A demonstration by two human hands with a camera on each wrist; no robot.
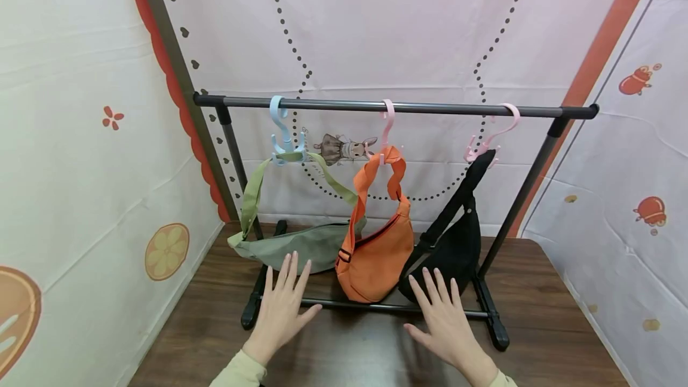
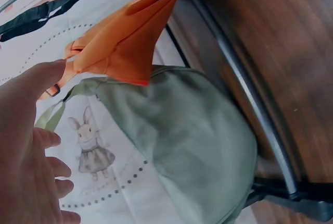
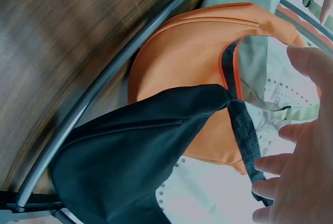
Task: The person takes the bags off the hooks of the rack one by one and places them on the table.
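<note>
Currently we are holding our left hand (image 1: 282, 306) and right hand (image 1: 443, 324) with fingers (image 1: 303, 276) straight, apart and gripping nothing, before the green bag (image 1: 322, 249), orange bag (image 1: 378, 264) and black bag (image 1: 459, 243) hanging below the rail (image 1: 344, 104). We are perhaps risking the black bag slipping off if we bump it, since its pink hook (image 1: 517, 116) is hanging tilted; bare worktop (image 1: 548, 321) is lying in front, with cloth walls (image 1: 70, 154) flanking both sides.

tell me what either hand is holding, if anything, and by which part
Nothing is held: the left hand and the right hand are both empty.
</note>
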